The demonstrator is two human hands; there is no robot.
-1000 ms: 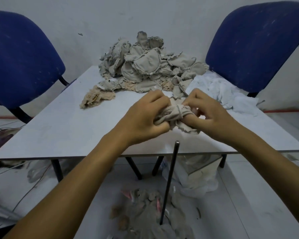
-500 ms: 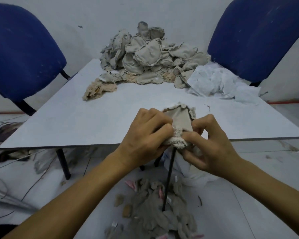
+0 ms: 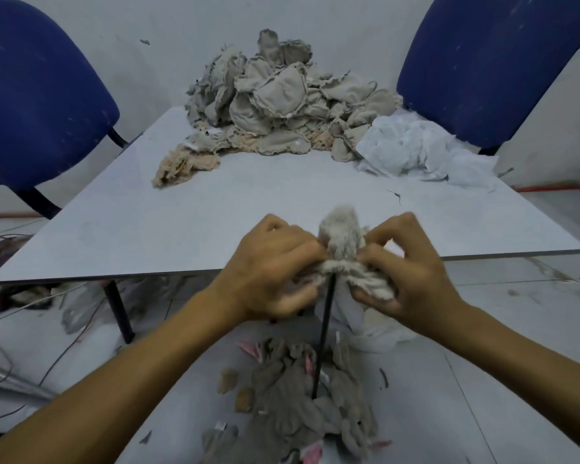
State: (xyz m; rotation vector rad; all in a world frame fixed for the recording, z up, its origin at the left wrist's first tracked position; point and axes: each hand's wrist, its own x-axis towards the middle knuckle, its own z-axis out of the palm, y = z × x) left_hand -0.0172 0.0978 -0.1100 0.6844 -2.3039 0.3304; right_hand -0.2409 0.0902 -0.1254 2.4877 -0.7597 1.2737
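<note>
A small beige fabric piece (image 3: 342, 236) sits over the top of an upright black rod (image 3: 323, 333) just in front of the table's near edge. My left hand (image 3: 272, 272) grips the fabric's left side with curled fingers. Its right side is pinched and pulled down by my right hand (image 3: 406, 272). The fabric's lower edge bunches around the rod, and its upper part stands up between my hands. The rod's top is hidden inside the fabric.
A big heap of beige fabric pieces (image 3: 282, 102) lies at the far end of the grey table (image 3: 181, 229), with white cloth (image 3: 412, 149) at its right. More pieces (image 3: 302, 410) lie around the rod's base. Blue chairs (image 3: 37, 95) flank the table.
Both hands came toward me off the table with the fabric piece and pushed it down over the rod's top. The fabric now stands stretched upright on the rod.
</note>
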